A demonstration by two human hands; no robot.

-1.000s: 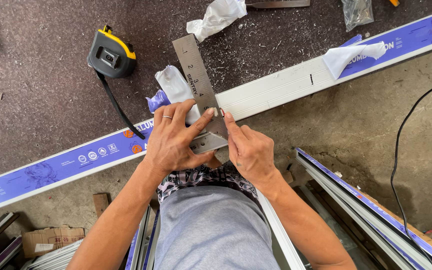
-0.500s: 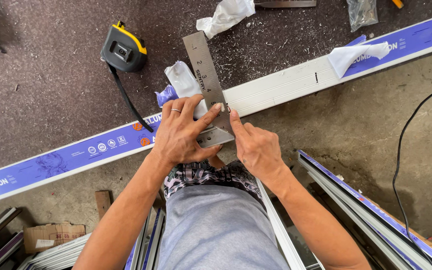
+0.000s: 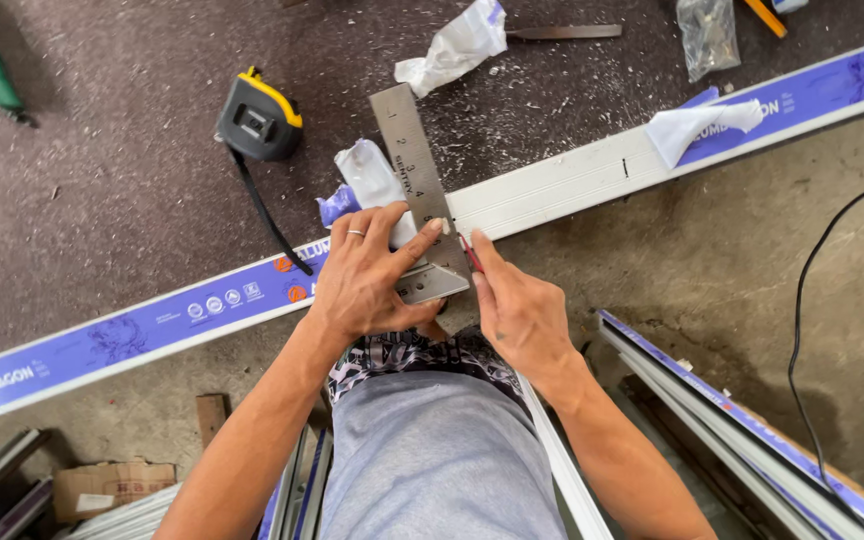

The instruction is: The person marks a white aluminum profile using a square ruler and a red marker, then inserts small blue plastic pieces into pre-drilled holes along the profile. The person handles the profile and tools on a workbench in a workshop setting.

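Square across the profile
The try square [image 3: 414, 170] lies across the long profile [image 3: 552, 190]; the tape measure [image 3: 258, 117] sits left of it on the bench [image 3: 102, 200].

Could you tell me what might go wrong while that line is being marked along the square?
The left hand alone pins the square to the long strip; if its grip slips, the line may skew. The right hand holds a red marker near the blade edge, so it could wander. Metal shavings might tilt the square.
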